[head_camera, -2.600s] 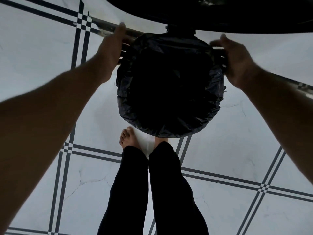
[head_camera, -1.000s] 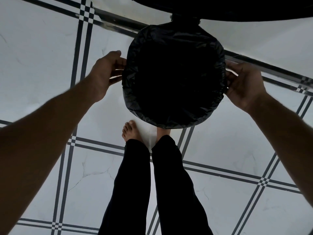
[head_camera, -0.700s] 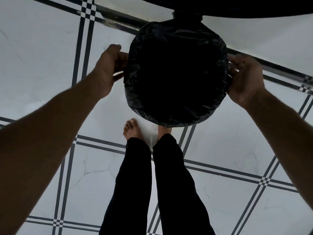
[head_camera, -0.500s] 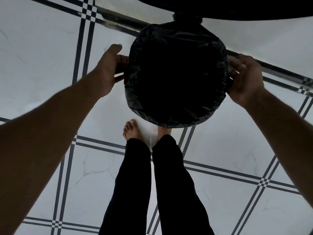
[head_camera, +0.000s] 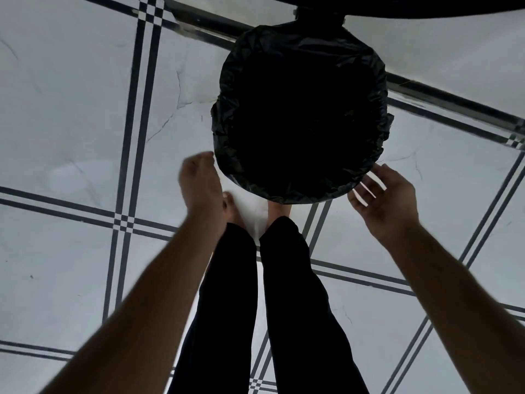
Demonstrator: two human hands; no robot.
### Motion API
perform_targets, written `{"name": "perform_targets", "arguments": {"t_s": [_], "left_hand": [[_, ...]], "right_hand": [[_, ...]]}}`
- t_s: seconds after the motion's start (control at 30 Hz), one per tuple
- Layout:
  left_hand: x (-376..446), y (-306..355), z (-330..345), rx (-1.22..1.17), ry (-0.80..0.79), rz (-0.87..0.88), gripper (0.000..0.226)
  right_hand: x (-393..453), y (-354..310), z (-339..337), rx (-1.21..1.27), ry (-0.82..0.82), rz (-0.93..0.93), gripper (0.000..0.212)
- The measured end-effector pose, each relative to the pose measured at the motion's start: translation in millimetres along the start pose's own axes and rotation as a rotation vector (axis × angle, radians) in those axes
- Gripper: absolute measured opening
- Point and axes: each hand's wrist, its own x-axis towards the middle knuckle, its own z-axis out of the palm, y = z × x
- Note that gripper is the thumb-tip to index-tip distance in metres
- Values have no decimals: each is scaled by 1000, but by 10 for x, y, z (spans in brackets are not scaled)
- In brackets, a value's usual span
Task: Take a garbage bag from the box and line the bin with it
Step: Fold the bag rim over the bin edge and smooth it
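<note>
A round bin stands on the floor in front of my feet, its mouth and rim covered by a crinkled black garbage bag folded over the edge. The bin's own wall is hidden under the plastic. My left hand hangs just off the near left side of the rim, fingers loosely curled and blurred, holding nothing. My right hand is spread open beside the near right side of the rim, fingertips close to the bag's edge. The bag box is not in view.
White marble floor tiles with dark double lines surround the bin. My legs in black trousers stand right behind it, bare feet under its near edge. A dark curved object overhangs the top of the view.
Both hands have let go of the bag's sides and slid down toward me to the near edge of the rim. The bag stays stretched over the bin.
</note>
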Motion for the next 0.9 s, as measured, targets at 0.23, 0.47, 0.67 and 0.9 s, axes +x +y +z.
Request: {"name": "perform_targets", "arguments": {"t_s": [0.23,0.47,0.67,0.9], "left_hand": [[-562,58,43,-296,-232,-282,41],[-509,208,93,-287,-279,-262,44],[-499,112,70,-344,-268,-288,46],[-482,19,-6,-315,-325,-303,55]], "right_hand": [[15,25,106,226,-69,30,34],[78,44,92,293,-60,33,35],[44,91,12,349,-120,46,44],[24,227,-59,269,-55,132,44]]}}
